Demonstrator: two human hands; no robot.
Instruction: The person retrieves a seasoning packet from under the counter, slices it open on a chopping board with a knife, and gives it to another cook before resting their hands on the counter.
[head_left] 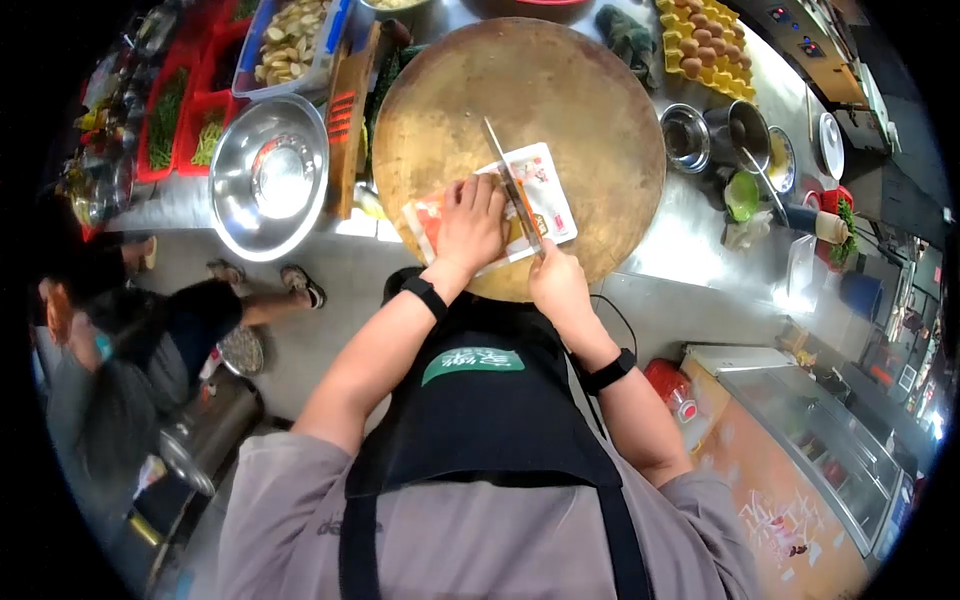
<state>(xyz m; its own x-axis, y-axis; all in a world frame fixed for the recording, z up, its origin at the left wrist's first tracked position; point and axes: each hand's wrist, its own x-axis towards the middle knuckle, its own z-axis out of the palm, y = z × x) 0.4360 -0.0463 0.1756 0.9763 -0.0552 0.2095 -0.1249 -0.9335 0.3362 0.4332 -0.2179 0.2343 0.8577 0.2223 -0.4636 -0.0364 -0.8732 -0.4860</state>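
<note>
Right in the middle of the action, a round wooden board (520,75) sits on the steel table (650,262), and a flat packet (552,190) in white and orange lies on the near half of it. The left hand (473,225) is on top, palm down, fingers together and slightly bent, resting on the orange side of the packet. And here's the right hand (558,287), closed around the handle of a knife (513,190) near the packet's lower edge! The blade runs slantwise across the packet, just beside the left fingers, its tip reaching past the packet over bare wood. Whether the edge is into the wrapping, I cannot tell.

Both wrists wear black bands, and a dark apron (450,420) hangs below the board. Out to the left, a wide steel bowl (300,215) sits at the table's edge, with an upright wooden slab (345,175) between it and the board. Beyond the bowl, a blue-rimmed tub (338,20) holds pale pieces, and red baskets (186,130) hold greens. Over on the right, a yellow tray (673,60) carries brown eggs (704,45), with steel pots (715,125) and a small green bowl (741,195) nearer. Down at the left, another person (110,370) is there, well apart from the board.
</note>
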